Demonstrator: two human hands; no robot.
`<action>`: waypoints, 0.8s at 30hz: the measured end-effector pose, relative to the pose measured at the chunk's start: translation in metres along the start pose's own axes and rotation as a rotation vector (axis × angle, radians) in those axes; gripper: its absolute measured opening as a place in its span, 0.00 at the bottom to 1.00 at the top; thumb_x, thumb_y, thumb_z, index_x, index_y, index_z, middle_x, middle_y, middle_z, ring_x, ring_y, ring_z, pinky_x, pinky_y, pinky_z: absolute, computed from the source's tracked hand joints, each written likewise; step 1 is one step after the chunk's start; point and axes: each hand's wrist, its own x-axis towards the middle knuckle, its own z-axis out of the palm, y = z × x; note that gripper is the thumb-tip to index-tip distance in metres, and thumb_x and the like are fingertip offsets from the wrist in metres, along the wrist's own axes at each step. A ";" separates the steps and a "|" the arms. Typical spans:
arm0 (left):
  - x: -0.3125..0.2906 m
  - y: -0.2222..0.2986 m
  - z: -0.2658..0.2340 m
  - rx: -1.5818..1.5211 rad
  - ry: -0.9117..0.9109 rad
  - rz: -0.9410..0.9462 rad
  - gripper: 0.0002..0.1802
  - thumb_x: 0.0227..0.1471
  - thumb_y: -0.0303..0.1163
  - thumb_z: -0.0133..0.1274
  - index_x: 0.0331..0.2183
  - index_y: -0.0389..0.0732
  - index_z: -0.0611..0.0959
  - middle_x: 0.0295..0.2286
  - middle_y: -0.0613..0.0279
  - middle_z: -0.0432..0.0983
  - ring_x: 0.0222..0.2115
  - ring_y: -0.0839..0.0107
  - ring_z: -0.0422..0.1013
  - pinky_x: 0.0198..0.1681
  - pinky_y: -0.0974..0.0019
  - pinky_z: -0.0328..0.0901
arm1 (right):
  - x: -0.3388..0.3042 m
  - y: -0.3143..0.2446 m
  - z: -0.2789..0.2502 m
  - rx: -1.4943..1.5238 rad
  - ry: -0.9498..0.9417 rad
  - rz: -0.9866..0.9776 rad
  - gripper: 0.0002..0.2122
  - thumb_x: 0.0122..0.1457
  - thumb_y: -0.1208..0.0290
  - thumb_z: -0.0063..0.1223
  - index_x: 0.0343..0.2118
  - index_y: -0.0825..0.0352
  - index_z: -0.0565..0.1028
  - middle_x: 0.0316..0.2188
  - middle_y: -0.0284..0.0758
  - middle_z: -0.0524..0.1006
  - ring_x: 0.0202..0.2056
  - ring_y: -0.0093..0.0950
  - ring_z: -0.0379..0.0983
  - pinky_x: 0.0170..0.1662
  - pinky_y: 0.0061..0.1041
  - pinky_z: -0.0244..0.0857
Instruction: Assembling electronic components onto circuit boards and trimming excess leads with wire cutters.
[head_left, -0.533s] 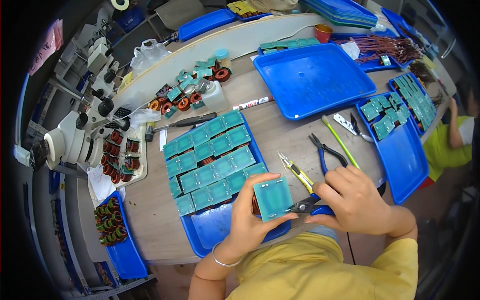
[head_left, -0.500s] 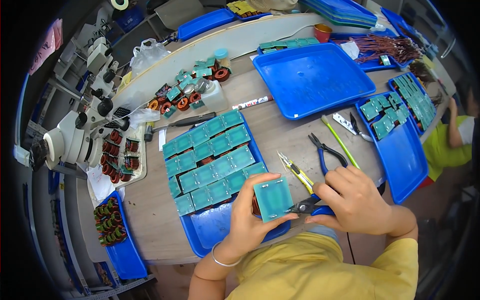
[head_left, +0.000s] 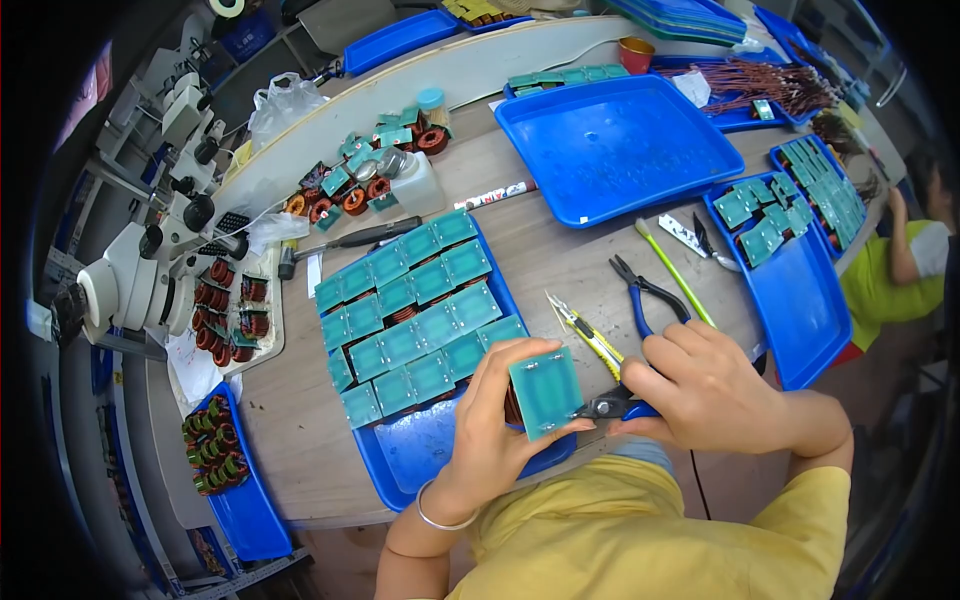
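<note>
Over the blue tray's near end, the left hand grips a green board; the right hand, knuckles up, grips cutters at its lower corner, contact hard to judge. Both poses match before; the view has shifted slightly. Beyond, bare desk separates tray from pliers.

The right hand partly hides the cutters, the green board most of its coil (a sliver shows); a co-worker at right is cut off.
</note>
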 end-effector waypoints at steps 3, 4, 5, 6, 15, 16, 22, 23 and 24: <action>0.000 0.001 0.001 -0.028 -0.016 -0.055 0.39 0.25 0.30 0.70 0.43 0.37 0.70 0.39 0.58 0.67 0.38 0.68 0.66 0.41 0.69 0.62 | -0.004 0.002 0.005 0.027 -0.004 0.007 0.19 0.42 0.54 0.57 0.26 0.65 0.68 0.21 0.34 0.63 0.24 0.31 0.63 0.27 0.28 0.56; 0.000 0.001 0.002 -0.051 -0.025 -0.087 0.39 0.25 0.30 0.70 0.43 0.38 0.70 0.39 0.58 0.67 0.38 0.68 0.66 0.41 0.69 0.62 | -0.006 0.003 0.007 0.048 -0.016 0.018 0.19 0.42 0.53 0.58 0.26 0.66 0.68 0.21 0.34 0.63 0.23 0.32 0.63 0.27 0.29 0.57; -0.001 0.002 0.002 -0.051 -0.029 -0.082 0.39 0.25 0.30 0.70 0.43 0.38 0.70 0.39 0.58 0.67 0.38 0.68 0.66 0.41 0.69 0.62 | -0.007 0.004 0.009 0.045 -0.011 0.022 0.19 0.42 0.53 0.58 0.26 0.66 0.68 0.21 0.34 0.63 0.23 0.32 0.63 0.27 0.29 0.57; -0.001 0.002 0.002 -0.052 -0.045 -0.091 0.38 0.25 0.30 0.70 0.43 0.37 0.70 0.39 0.58 0.67 0.38 0.68 0.66 0.42 0.69 0.62 | -0.007 0.007 0.012 0.100 0.009 0.027 0.19 0.42 0.53 0.58 0.26 0.66 0.68 0.21 0.35 0.64 0.23 0.32 0.64 0.28 0.29 0.57; -0.002 0.004 0.004 -0.047 -0.101 0.058 0.38 0.26 0.34 0.70 0.42 0.37 0.70 0.38 0.56 0.68 0.41 0.64 0.65 0.43 0.66 0.62 | 0.000 0.012 0.001 0.043 0.179 0.091 0.20 0.43 0.52 0.57 0.28 0.66 0.69 0.23 0.36 0.65 0.26 0.35 0.64 0.30 0.30 0.58; -0.003 0.003 0.004 -0.039 -0.107 0.070 0.38 0.26 0.35 0.70 0.42 0.37 0.70 0.38 0.56 0.68 0.40 0.64 0.66 0.43 0.66 0.62 | 0.000 0.011 0.001 0.032 0.172 0.084 0.20 0.43 0.52 0.57 0.28 0.66 0.69 0.24 0.36 0.65 0.26 0.35 0.64 0.30 0.30 0.58; 0.001 0.006 0.005 0.034 -0.100 0.159 0.38 0.25 0.35 0.70 0.42 0.37 0.70 0.37 0.55 0.70 0.38 0.61 0.67 0.40 0.64 0.64 | -0.002 0.010 -0.002 -0.014 0.109 0.095 0.19 0.45 0.52 0.55 0.28 0.66 0.69 0.23 0.36 0.65 0.25 0.34 0.63 0.30 0.29 0.58; 0.001 0.006 0.005 0.033 -0.100 0.158 0.38 0.25 0.35 0.70 0.42 0.37 0.70 0.37 0.55 0.70 0.38 0.61 0.67 0.40 0.64 0.64 | -0.002 0.010 -0.002 -0.012 0.108 0.095 0.19 0.45 0.52 0.55 0.28 0.66 0.69 0.23 0.36 0.65 0.25 0.34 0.63 0.30 0.29 0.58; 0.001 0.006 0.005 0.042 -0.099 0.166 0.38 0.25 0.35 0.70 0.41 0.38 0.70 0.37 0.55 0.70 0.37 0.60 0.68 0.40 0.64 0.64 | -0.002 0.009 -0.003 -0.021 0.111 0.088 0.19 0.45 0.52 0.55 0.27 0.66 0.69 0.23 0.36 0.65 0.25 0.34 0.63 0.30 0.29 0.57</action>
